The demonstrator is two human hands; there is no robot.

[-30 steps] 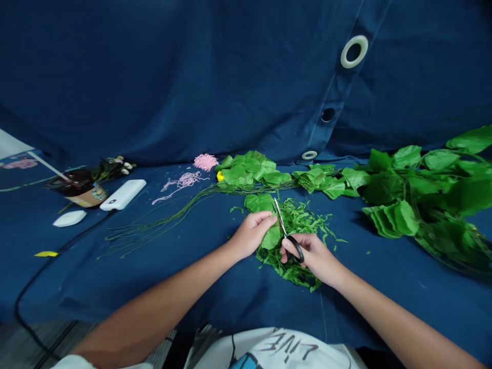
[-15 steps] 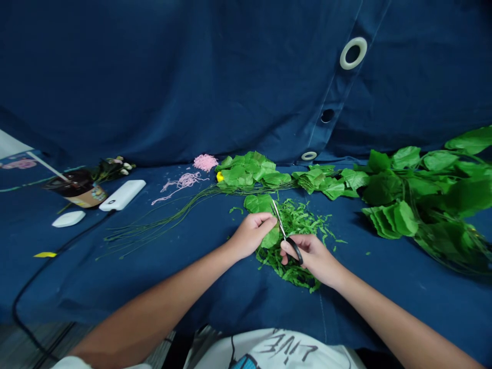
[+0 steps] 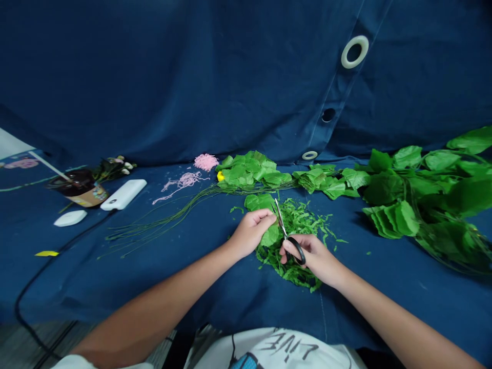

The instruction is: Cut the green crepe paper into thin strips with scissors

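Note:
My left hand (image 3: 251, 231) pinches a green leaf (image 3: 270, 234) between thumb and fingers, over the blue cloth. Close by on its right, my right hand (image 3: 307, 253) grips black-handled scissors (image 3: 282, 218), their blades a little apart and pointing up beside my left fingertips. Beneath both hands lies a heap of shredded green strips (image 3: 303, 220). Another round green leaf (image 3: 258, 202) shows just beyond my left hand.
Behind are stacked green leaves (image 3: 246, 171) with long thin stems (image 3: 165, 220). Leafy vines (image 3: 442, 189) spread at right. Pink threads (image 3: 205, 162), a white power bank (image 3: 123, 195) with a black cable and a cup (image 3: 86, 192) are at left.
The scissor blades have spread apart, and the handles have shifted slightly. My left hand has barely moved and still pinches the leaf.

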